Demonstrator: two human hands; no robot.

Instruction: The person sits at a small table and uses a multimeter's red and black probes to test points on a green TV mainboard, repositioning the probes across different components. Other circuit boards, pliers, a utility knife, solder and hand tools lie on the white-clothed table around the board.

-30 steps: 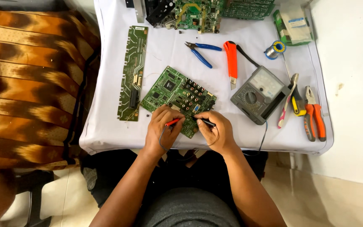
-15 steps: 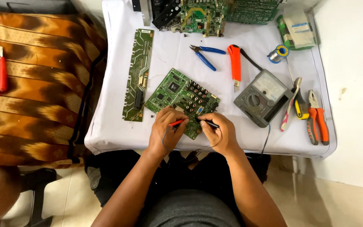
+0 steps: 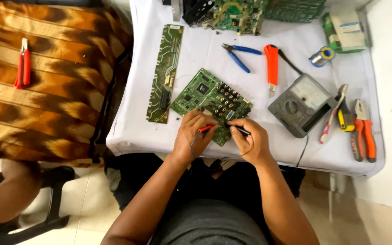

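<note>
Two thin meter probes meet over the near edge of the square green circuit board (image 3: 211,103), which lies on the white-clothed desk (image 3: 132,136) right in front of the person. The left hand (image 3: 193,131) has its fingers closed around the red-handled probe (image 3: 206,128), the right hand (image 3: 249,139) pinches the black-handled probe (image 3: 240,131), and both tips point inward toward the same patch of board, held like pens so the wrists can rest on the desk edge. The grey analog multimeter (image 3: 301,104) sits just to the right, its dial turned up toward the wearer, apparently so it can be read without shifting the hands. A long narrow green circuit strip (image 3: 164,75) lies to the left of the board.

The hands cover the exact contact points, so whether either tip touches metal cannot be told. More boards at the far edge are cut off by the frame. The probe leads drop out of sight below the desk.
</note>
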